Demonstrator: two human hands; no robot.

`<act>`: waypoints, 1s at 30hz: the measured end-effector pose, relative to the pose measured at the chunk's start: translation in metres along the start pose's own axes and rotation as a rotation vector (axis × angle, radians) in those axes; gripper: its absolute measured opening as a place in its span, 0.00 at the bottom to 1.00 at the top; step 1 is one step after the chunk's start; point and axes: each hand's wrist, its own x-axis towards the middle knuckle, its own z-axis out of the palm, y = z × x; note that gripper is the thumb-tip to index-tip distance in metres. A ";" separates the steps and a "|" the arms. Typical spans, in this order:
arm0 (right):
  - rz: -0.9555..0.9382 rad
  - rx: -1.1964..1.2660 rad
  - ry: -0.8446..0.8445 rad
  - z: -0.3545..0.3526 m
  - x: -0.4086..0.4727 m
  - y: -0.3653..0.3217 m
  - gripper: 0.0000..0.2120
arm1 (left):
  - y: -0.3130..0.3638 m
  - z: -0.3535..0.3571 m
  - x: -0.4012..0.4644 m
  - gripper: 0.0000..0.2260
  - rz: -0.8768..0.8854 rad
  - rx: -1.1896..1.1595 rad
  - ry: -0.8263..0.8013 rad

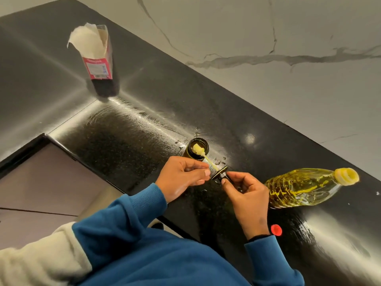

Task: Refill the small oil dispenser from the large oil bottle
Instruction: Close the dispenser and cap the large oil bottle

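Note:
The small dark oil dispenser [198,149] stands open on the black counter. Its black lid [220,175], with a pale brush stem [203,155] reaching back into the jar's mouth, is held just in front of it. My right hand [246,201] pinches the lid's knob. My left hand [182,178] pinches the stem near the lid's rim. The large oil bottle [305,187], clear plastic with yellow oil and an open yellow neck, stands to the right of my right hand. Its red cap [276,230] lies on the counter by my right wrist.
A torn-open red and white pack of paper towels [97,56] stands at the far left of the counter [127,129]. Oil drops and smears shine around the dispenser. A marble wall [288,58] runs behind the counter. A cabinet front [41,178] lies below left.

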 end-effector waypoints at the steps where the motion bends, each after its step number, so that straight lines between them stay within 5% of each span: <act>1: -0.026 -0.034 -0.002 -0.001 0.001 -0.002 0.10 | 0.000 -0.001 0.001 0.09 0.013 0.006 0.016; 7: -0.163 -0.221 0.000 -0.002 0.018 -0.020 0.10 | -0.007 -0.015 0.012 0.09 0.183 0.141 0.243; 11: -0.288 -0.344 -0.064 0.001 0.038 -0.042 0.11 | -0.007 -0.019 0.021 0.22 0.323 0.333 0.422; 16: -0.388 -0.465 -0.175 0.023 0.064 -0.066 0.13 | -0.012 -0.018 0.043 0.42 0.384 0.613 0.310; 30: -0.364 -0.777 -0.412 0.059 0.095 -0.078 0.15 | -0.010 -0.017 0.062 0.36 0.333 0.530 0.222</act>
